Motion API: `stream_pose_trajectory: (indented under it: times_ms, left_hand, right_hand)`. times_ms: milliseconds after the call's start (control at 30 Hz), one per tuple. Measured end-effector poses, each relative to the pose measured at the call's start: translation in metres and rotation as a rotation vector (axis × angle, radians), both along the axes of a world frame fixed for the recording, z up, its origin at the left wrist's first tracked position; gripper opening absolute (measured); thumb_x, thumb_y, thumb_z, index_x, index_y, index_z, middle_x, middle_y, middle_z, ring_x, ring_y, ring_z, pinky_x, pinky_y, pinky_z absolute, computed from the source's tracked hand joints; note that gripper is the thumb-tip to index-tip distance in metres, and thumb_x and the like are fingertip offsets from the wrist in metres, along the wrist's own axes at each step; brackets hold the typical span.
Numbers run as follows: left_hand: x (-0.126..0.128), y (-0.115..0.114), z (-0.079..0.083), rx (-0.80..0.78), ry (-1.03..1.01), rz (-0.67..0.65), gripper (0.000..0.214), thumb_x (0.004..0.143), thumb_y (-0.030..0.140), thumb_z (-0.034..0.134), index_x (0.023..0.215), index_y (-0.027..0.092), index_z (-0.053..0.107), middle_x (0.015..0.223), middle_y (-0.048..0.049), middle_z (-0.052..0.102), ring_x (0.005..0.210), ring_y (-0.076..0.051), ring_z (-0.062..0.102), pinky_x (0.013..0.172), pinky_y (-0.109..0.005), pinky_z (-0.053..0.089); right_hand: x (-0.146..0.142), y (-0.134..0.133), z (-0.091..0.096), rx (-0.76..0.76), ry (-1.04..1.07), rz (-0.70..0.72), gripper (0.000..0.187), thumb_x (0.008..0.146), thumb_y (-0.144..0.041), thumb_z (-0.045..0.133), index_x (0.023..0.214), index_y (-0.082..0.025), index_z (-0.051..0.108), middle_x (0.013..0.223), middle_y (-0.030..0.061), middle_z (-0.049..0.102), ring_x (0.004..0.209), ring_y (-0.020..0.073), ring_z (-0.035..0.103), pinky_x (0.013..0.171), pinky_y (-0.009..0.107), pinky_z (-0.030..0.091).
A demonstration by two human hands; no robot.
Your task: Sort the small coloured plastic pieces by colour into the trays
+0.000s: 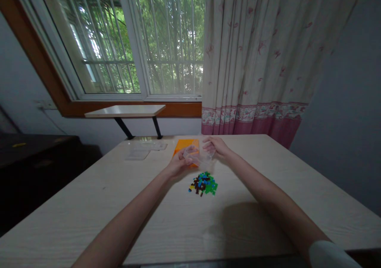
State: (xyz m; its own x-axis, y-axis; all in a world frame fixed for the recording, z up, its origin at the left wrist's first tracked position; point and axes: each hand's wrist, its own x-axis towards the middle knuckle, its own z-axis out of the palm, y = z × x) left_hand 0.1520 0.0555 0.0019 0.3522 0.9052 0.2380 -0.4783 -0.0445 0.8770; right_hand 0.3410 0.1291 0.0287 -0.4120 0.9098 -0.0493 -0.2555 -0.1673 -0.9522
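Observation:
Both my hands are stretched out over a pale wooden table [89,204]. Between them I hold a clear plastic bag [200,157], hard to see against the table. My left hand [180,164] grips its left side with closed fingers. My right hand [214,147] pinches its right side. Just below the bag lies a small heap of tiny coloured building pieces [204,183], green, blue, brown and yellow. An orange flat box [184,145] lies behind my left hand, partly hidden by it.
Clear plastic packets [143,151] lie at the far left of the table. Behind the table are a small wall shelf [126,110], a barred window [133,42] and a flowered curtain [262,62]. A dark cabinet [35,161] stands to the left.

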Motion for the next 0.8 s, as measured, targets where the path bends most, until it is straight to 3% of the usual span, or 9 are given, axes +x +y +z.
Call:
stream_pose_trajectory:
  times_ms: [67,267,433,600,733,800]
  left_hand:
    - [-0.001,0.000,-0.002,-0.002,0.007,-0.028,0.067,0.053,0.022,0.078,0.112,0.017,0.047,0.111,-0.0102,0.055,0.097,-0.021,0.057,0.086,-0.039,0.044]
    - [0.003,-0.006,0.002,0.036,0.010,-0.044,0.082,0.053,0.017,0.077,0.125,0.025,0.037,0.118,-0.0083,0.050,0.104,-0.023,0.054,0.091,-0.041,0.041]
    - [0.004,-0.008,0.004,0.031,0.064,-0.036,0.078,0.051,0.016,0.078,0.121,0.024,0.045,0.124,-0.0096,0.045,0.105,-0.027,0.053,0.090,-0.041,0.042]
    - [0.003,-0.004,-0.001,0.070,0.121,0.034,0.074,0.053,0.013,0.076,0.119,0.027,0.044,0.117,-0.0074,0.048,0.102,-0.025,0.055,0.083,-0.039,0.047]
    - [0.001,0.001,-0.003,0.102,0.133,0.167,0.072,0.059,0.015,0.073,0.121,0.027,0.041,0.114,-0.0070,0.049,0.100,-0.022,0.055,0.085,-0.039,0.046]
    - [0.001,0.003,-0.004,0.096,0.129,0.216,0.073,0.059,0.016,0.073,0.123,0.026,0.039,0.113,-0.0074,0.049,0.101,-0.022,0.054,0.086,-0.041,0.046]
  right_hand:
    - [0.002,0.002,-0.005,-0.124,0.039,0.075,0.028,0.091,-0.026,0.034,0.080,-0.011,0.054,0.053,0.0030,0.062,0.043,0.0087,0.058,0.039,0.014,0.044]
    - [0.000,0.002,-0.023,-0.293,0.034,0.230,0.022,0.090,-0.013,0.033,0.084,-0.008,0.053,0.057,0.0016,0.061,0.042,0.0072,0.056,0.043,0.014,0.048]
    - [0.000,0.002,-0.027,-0.339,0.041,0.235,0.020,0.090,-0.015,0.033,0.085,-0.008,0.051,0.055,0.0011,0.059,0.041,0.0074,0.055,0.042,0.015,0.047]
    - [0.012,0.004,-0.019,-0.253,0.076,0.062,0.025,0.090,-0.036,0.034,0.091,-0.015,0.048,0.061,0.0012,0.060,0.048,0.0094,0.058,0.044,0.018,0.048]
    - [0.021,-0.008,-0.022,-0.007,0.017,-0.133,0.030,0.080,-0.041,0.053,0.099,-0.021,0.044,0.075,0.0011,0.060,0.055,0.0095,0.059,0.047,0.019,0.048]
    - [0.022,-0.021,-0.029,0.126,-0.020,-0.125,0.048,0.071,-0.036,0.065,0.110,-0.026,0.039,0.089,0.0017,0.059,0.065,0.0093,0.060,0.055,0.020,0.049]
